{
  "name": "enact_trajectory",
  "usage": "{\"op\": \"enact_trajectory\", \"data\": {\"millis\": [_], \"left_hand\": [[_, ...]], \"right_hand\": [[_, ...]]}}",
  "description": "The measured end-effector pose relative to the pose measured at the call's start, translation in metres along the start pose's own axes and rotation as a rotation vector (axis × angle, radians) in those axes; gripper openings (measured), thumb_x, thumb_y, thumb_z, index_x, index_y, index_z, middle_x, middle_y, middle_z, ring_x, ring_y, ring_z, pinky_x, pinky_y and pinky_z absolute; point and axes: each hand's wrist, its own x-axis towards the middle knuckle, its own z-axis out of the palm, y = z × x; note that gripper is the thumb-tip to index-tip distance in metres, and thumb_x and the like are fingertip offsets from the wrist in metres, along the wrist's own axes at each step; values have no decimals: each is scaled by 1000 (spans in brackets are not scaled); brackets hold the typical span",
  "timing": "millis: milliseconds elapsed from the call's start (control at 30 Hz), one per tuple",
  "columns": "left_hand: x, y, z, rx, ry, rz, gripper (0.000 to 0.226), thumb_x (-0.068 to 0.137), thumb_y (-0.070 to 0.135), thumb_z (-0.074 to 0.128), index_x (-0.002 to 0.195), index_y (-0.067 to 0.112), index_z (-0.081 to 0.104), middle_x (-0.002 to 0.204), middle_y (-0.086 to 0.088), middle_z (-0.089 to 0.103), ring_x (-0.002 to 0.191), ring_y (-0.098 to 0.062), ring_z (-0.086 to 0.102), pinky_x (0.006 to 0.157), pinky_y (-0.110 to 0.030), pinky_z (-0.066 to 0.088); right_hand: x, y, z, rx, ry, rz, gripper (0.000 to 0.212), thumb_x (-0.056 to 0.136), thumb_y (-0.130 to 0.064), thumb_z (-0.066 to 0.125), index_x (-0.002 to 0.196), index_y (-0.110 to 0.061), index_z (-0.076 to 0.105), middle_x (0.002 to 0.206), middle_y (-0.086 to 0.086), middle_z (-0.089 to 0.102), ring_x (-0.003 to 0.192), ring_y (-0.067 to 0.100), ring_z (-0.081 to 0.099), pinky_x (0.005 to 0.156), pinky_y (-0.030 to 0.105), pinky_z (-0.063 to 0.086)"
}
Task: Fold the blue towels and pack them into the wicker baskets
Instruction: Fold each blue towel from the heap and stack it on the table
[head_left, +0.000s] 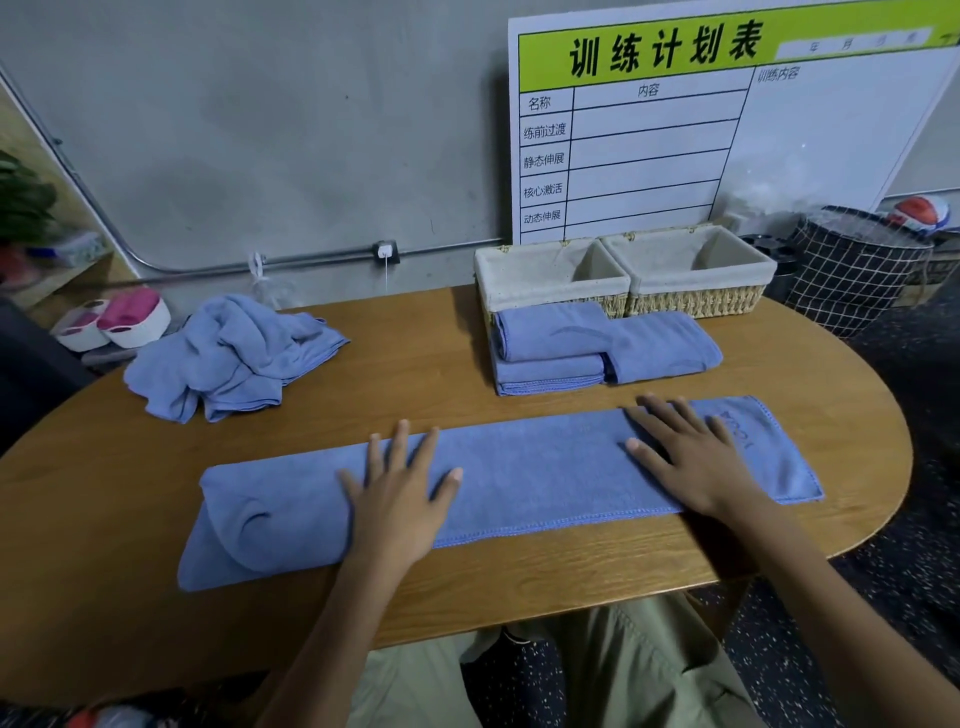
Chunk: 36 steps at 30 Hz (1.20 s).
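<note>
A long blue towel (530, 467), folded lengthwise into a strip, lies across the near part of the wooden table (415, 374); its left end is rumpled. My left hand (400, 488) presses flat on it left of centre, fingers spread. My right hand (691, 457) lies flat on its right part. Folded blue towels (550, 348) are stacked in front of the two fabric-lined wicker baskets (696, 299), both of which look empty. A crumpled heap of blue towels (234, 353) sits at the far left of the table.
A white training-schedule board (727, 130) leans on the wall behind the baskets. A black grid-pattern hamper (852, 270) stands on the floor at right. Pink and white tubs (119, 322) sit beyond the table's left edge.
</note>
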Motion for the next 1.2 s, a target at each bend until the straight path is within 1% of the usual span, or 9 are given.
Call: {"op": "enact_trajectory", "data": {"millis": [33, 100, 167, 300, 567, 767, 933, 1100, 1200], "left_hand": [[3, 4, 1, -3, -13, 28, 67, 98, 69, 17, 159, 43, 6, 169, 5, -6, 154, -29, -9, 115, -71, 5], [7, -4, 4, 7, -15, 16, 66, 98, 69, 16, 158, 44, 5, 169, 6, -4, 155, -27, -9, 117, -68, 3], [8, -26, 4, 20, -5, -36, 67, 98, 70, 16, 158, 45, 5, 169, 7, -3, 155, -26, -7, 118, -67, 3], [3, -75, -2, 69, -1, -148, 68, 97, 71, 16, 159, 43, 6, 169, 5, -1, 155, -28, -3, 117, -67, 5], [-22, -126, -8, 34, -10, -286, 69, 98, 68, 18, 159, 41, 0, 169, 3, -11, 155, -30, -3, 119, -64, 5], [-22, -124, -9, 73, -15, -281, 70, 98, 69, 17, 159, 39, 0, 169, -1, -10, 154, -34, -4, 119, -66, 6], [-15, -109, -9, 55, 47, -148, 66, 99, 65, 23, 159, 41, 9, 169, 3, -1, 155, -27, -1, 120, -62, 9], [-15, -131, -8, 38, -18, -206, 67, 98, 68, 21, 158, 44, 3, 168, 7, -9, 155, -27, -5, 120, -61, 3], [-21, -150, -9, 54, -28, -232, 73, 93, 70, 17, 159, 42, 0, 168, 5, -11, 155, -27, -3, 120, -60, 5]], "right_hand": [[1, 2, 3, 14, 2, 10, 99, 72, -88, -10, 155, -44, 20, 166, -17, 9, 154, 16, 3, 121, 49, 7], [3, 17, 3, 43, 15, 55, 96, 73, -88, -7, 155, -45, 19, 166, -15, 10, 154, 16, 4, 122, 49, 7], [3, 32, 0, 42, 8, 79, 90, 76, -84, -1, 155, -46, 17, 166, -14, 9, 154, 16, 4, 122, 48, 9], [2, 38, 0, 18, -10, 80, 86, 78, -83, -1, 155, -48, 12, 166, -14, 7, 154, 16, 2, 121, 49, 9], [3, 38, 1, 15, -13, 88, 85, 78, -83, -1, 155, -49, 10, 166, -14, 7, 154, 17, 2, 122, 50, 9], [2, 35, -1, -1, -14, 87, 86, 77, -83, -3, 155, -48, 9, 166, -13, 6, 154, 17, 2, 122, 50, 9], [2, 35, -1, 0, -8, 88, 86, 78, -83, -4, 155, -48, 9, 166, -13, 6, 154, 17, 2, 122, 49, 9], [2, 35, -2, -2, -14, 86, 86, 78, -82, -3, 155, -47, 10, 167, -13, 6, 154, 17, 2, 122, 49, 8], [2, 36, -1, 2, -9, 85, 87, 77, -83, -4, 155, -47, 10, 167, -13, 6, 154, 17, 2, 122, 49, 8]]}}
